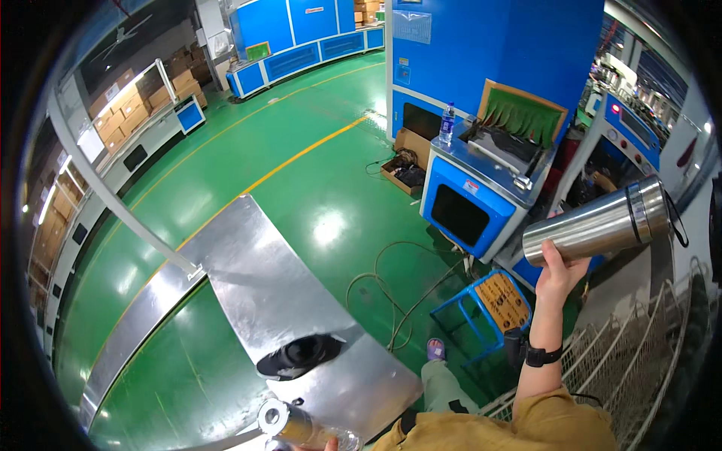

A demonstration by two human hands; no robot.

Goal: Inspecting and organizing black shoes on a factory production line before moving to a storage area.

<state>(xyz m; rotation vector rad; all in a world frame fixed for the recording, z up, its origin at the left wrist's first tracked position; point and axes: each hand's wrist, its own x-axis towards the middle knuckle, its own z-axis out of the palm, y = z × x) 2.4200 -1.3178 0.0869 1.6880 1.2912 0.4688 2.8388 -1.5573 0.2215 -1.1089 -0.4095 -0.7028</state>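
Note:
At the right, my right hand point(560, 276) is wrapped round the lower end of a stainless steel vacuum flask point(594, 224). The flask is raised and tilted, with a dark band and a black strap loop at its far end. Only a small part of my left hand point(329, 445) shows at the lower edge. Beside it lies a cylinder point(280, 421) with a pale ring-shaped end and a yellowish body, next to something clear. Whether my left fingers grip either one is hidden. A black, hat-like thing point(299, 356) rests on the metal table nearby.
The metal tabletop point(278, 278) runs ahead, joined to a long metal strip at left. A blue-framed stool point(498, 302) stands by cables on the green floor. Behind it are a blue machine point(466, 203) with a water bottle point(447, 124) and a wire rack point(624, 353).

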